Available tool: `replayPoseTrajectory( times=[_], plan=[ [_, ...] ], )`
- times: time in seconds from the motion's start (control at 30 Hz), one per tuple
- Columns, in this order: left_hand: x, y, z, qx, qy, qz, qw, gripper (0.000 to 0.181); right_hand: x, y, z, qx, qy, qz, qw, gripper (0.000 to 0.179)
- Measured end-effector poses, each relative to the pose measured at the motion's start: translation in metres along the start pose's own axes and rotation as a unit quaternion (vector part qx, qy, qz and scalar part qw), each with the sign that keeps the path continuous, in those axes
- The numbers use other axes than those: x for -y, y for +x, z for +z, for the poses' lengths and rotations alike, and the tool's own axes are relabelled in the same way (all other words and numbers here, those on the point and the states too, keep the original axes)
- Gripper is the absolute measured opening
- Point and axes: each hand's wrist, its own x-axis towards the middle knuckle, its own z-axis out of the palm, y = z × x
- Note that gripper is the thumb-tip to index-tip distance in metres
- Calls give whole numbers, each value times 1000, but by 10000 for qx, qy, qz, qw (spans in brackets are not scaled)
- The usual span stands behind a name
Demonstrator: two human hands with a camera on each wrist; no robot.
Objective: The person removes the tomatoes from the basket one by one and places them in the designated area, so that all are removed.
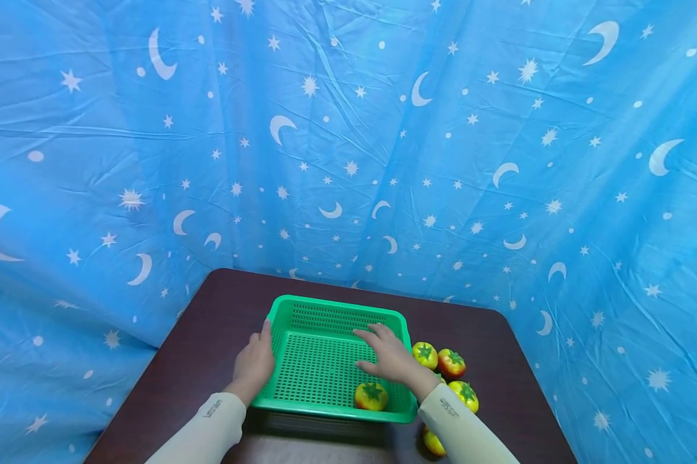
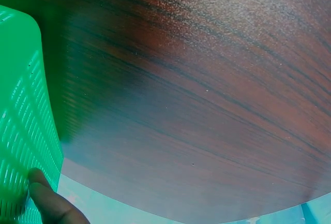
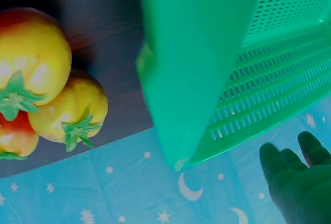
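Note:
A green perforated plastic basket (image 1: pixel 319 367) sits over the dark table, with one yellow-red toy tomato (image 1: pixel 371 396) in its front right corner. My left hand (image 1: pixel 255 362) lies along the outside of the basket's left wall. In the left wrist view, an extended finger (image 2: pixel 49 198) is against that wall; the thumb is hidden. Over the right part of the basket, my right hand (image 1: pixel 391 356) is spread, holding nothing, its forearm crossing the right rim. The right wrist view shows its fingers (image 3: pixel 295 169) apart, beyond the basket's wall in that view.
Several more tomatoes (image 1: pixel 452 364) lie on the table right of the basket, some partly hidden beneath the right forearm. The dark wooden table (image 1: pixel 209 322) has rounded far corners. A blue curtain (image 1: pixel 348 161) with moons and stars hangs behind it and along both sides.

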Motion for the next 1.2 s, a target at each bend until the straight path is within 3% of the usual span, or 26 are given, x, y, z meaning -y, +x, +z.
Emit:
replayPoseTrajectory(
  times=[0.37, 0.63, 1.0, 1.2],
  plan=[
    [-1, -3, -3, 45, -80, 6, 10000, 64, 3, 19, 6, 636, -115, 16, 9979, 65],
    [-3, -4, -4, 50, -106, -33, 9999, 63, 8, 24, 16, 912, -519, 18, 9945, 66],
    [0, 0, -2, 19, -48, 2, 10000, 62, 15, 21, 26, 1578, -1188, -52, 9803, 67],
    [-1, -2, -2, -30, -62, 25, 10000, 61, 18, 17, 29, 2019, -1360, 163, 9698, 62]
  ],
)
